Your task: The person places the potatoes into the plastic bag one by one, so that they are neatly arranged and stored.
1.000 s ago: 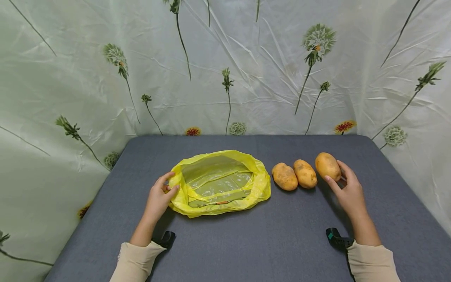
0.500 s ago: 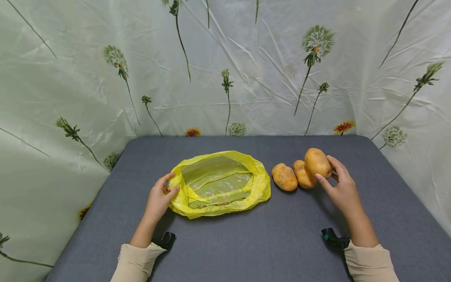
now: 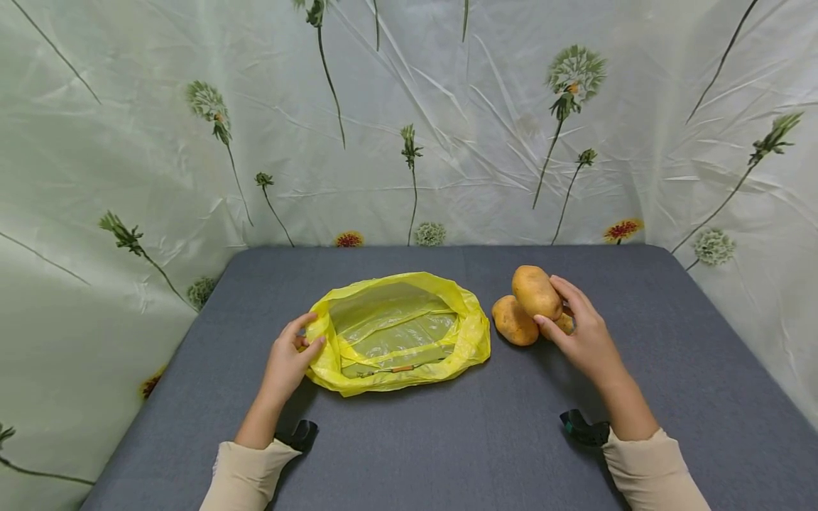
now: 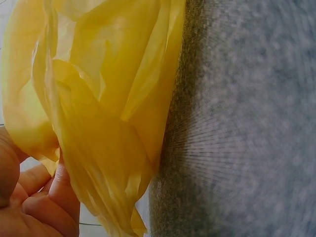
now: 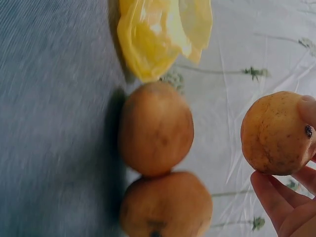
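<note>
A yellow plastic bag (image 3: 473, 341) lies on the table with its mouth spread wide. My left hand (image 3: 289, 360) pinches the bag's left rim between thumb and fingers; the left wrist view shows the folded bag wall (image 4: 108, 143) beside the fingers. My right hand (image 3: 584, 337) grips a potato (image 3: 535, 291) by its right end, raised above the table, as the right wrist view confirms. Below it sit two more potatoes: one (image 3: 513, 325) just right of the bag, the other (image 3: 565, 323) mostly hidden behind the held potato and the hand. Those two touch in the right wrist view.
The dark grey table (image 3: 434, 447) runs back to a pale flowered curtain (image 3: 409, 106), which also hangs along both sides. Inside the bag's front shows a thin strip with an orange mark (image 3: 402, 368). Each wrist wears a black camera mount (image 3: 583, 428).
My right hand has carried the raised potato leftward, from beside the two lying potatoes to above them. The left hand and the bag have stayed in place.
</note>
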{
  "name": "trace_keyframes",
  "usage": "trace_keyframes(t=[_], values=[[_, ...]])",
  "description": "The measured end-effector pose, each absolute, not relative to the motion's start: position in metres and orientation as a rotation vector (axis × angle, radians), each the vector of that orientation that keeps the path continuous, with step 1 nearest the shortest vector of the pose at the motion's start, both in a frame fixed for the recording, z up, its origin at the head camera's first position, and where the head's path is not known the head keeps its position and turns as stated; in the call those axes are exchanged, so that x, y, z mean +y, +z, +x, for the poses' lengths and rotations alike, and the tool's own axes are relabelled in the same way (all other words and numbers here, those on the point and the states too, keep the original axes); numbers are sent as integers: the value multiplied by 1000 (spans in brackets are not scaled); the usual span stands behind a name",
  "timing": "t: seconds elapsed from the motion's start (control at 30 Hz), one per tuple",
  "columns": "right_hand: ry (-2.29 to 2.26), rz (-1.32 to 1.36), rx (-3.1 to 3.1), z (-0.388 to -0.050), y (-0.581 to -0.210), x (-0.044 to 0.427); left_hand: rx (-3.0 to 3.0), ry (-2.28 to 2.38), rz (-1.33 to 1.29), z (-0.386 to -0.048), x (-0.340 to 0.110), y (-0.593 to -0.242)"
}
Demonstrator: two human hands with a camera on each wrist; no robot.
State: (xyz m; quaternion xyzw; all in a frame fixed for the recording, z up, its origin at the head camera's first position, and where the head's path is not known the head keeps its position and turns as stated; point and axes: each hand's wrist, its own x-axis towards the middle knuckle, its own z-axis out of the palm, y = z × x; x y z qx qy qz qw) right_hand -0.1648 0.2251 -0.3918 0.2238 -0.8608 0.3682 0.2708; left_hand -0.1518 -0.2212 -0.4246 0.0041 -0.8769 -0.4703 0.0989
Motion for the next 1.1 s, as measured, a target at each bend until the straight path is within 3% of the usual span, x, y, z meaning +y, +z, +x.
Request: trace_keyframes(t=[1.1], values=[[1206, 995, -2314, -174, -402, 116, -2620, -1394, 21, -152, -219, -425]])
